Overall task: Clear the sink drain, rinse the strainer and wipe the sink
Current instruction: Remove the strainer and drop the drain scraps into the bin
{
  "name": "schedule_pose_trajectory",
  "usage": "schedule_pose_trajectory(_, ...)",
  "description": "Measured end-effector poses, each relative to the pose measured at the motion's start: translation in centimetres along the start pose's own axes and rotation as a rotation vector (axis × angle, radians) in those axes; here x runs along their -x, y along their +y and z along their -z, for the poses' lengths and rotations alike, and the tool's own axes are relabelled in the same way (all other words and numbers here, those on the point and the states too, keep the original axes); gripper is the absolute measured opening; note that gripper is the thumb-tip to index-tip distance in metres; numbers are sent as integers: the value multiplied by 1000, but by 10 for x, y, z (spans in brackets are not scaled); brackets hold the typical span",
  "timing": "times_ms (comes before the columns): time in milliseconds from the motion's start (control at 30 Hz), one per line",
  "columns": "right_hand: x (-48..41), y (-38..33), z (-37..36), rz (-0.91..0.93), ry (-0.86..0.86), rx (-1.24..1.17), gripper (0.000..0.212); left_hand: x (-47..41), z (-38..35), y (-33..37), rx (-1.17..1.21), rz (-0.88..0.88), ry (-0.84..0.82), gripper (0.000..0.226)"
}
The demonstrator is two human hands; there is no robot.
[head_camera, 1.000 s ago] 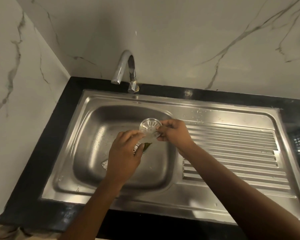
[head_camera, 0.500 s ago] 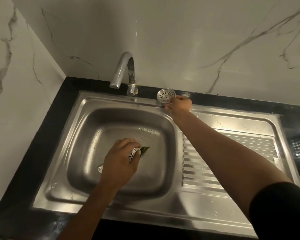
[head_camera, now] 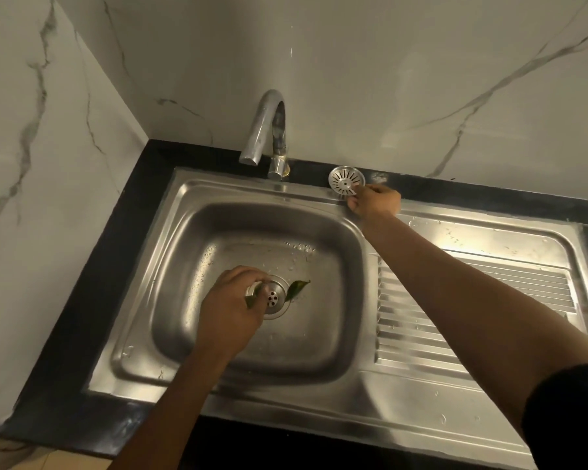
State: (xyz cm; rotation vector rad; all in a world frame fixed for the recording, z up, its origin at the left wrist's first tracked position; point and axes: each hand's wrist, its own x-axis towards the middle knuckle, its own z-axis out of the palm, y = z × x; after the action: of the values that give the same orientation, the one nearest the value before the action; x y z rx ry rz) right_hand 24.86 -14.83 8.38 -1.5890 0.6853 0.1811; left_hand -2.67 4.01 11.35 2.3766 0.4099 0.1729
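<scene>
The round metal strainer (head_camera: pixel 345 180) lies flat on the back ledge, right of the tap, half on the black counter. My right hand (head_camera: pixel 375 200) reaches across to it, fingertips pinched on its near right rim. The open drain (head_camera: pixel 275 298) sits in the middle of the steel sink basin (head_camera: pixel 336 276). My left hand (head_camera: pixel 233 301) is down over the drain's left side, fingers closed on a green leaf (head_camera: pixel 252 300) that is mostly hidden under them. A second green leaf (head_camera: pixel 297 288) lies at the drain's right edge.
A chrome tap (head_camera: pixel 269 130) arches over the back of the basin. The ribbed steel drainboard (head_camera: pixel 472 300) runs to the right, speckled with water drops. Black counter (head_camera: pixel 116 283) frames the sink, with marble wall at the left and behind.
My right hand carried the strainer from above the basin to the back ledge and stays on it. My left hand dropped onto the drain and closed on a leaf.
</scene>
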Motion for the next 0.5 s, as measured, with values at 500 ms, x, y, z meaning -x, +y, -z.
schedule_pose_trajectory(500, 88, 137, -12, 554, -836, 1337, 51, -21, -28, -81, -81, 77, -247, 41)
